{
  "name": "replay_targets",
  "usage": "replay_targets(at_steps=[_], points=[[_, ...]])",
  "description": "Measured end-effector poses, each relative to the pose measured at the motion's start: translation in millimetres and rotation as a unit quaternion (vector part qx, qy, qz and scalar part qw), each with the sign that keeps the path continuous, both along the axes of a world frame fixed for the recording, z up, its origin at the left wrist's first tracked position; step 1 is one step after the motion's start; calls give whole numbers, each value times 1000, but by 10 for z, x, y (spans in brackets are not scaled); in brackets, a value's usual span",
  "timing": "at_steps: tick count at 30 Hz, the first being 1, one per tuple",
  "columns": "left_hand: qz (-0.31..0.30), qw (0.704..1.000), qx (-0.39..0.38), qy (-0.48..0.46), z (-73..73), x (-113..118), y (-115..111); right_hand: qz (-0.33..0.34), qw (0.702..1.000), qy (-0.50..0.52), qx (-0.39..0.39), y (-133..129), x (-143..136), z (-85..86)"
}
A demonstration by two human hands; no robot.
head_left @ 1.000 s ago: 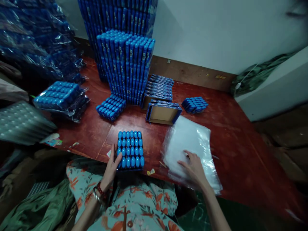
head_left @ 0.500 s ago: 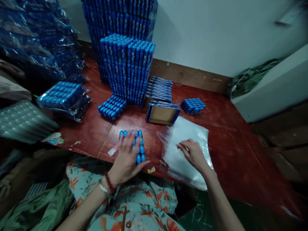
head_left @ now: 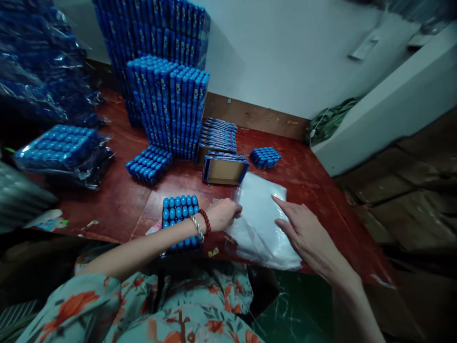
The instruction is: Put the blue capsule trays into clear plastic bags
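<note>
The red tabletop (head_left: 303, 178) holds clear bags (head_left: 259, 205) and, left of them, a blue pack (head_left: 178, 212). The right hand (head_left: 309, 231) spreads above the bags; the left hand (head_left: 223, 214), now off the pack, joins it, curled. Is it pinching? I cannot tell.

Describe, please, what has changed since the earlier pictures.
The left hand has moved right, from the pack of blue oval-topped pieces to the left edge of the clear plastic bags; whether it grips one is unclear. The right hand, bunched just before, is now open over them. The pack and the open cardboard box stayed put.
</note>
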State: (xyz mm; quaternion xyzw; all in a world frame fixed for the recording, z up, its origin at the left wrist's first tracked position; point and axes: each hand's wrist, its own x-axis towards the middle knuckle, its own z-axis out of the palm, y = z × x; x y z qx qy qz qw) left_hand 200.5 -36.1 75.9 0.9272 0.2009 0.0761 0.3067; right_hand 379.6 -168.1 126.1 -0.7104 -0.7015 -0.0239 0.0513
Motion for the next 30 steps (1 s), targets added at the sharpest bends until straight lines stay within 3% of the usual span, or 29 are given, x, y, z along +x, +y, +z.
replay_targets(at_steps=[2, 5, 9, 12, 16, 19, 22, 25, 30], points=[[-13, 999, 29, 13, 169, 14, 100, 45, 998, -21, 23, 122, -196, 26], [5, 998, 64, 11, 405, -90, 222, 59, 998, -35, -14, 448, -393, 17], [73, 995, 63, -11, 613, -495, 290, 99, 986, 131, -14, 862, -397, 97], [76, 996, -15, -45, 703, -805, 278, 174, 946, 270, 42, 1031, -470, 245], [86, 980, -160, -76, 817, -1105, 310, 240, 902, 345, 95, 1102, -745, 399], [115, 962, -233, -88, 897, -1276, 402, 257, 907, 329, 62, 1114, -888, 435], [157, 946, -270, -83, 968, -1372, 479, 239, 935, 262, 29, 1108, -924, 416], [188, 954, -223, -74, 1036, -1379, 463, 231, 952, 201, -25, 1105, -918, 380], [199, 980, 27, -10, 1036, -1331, 408, 240, 962, 121, -44, 1275, -874, 387]])
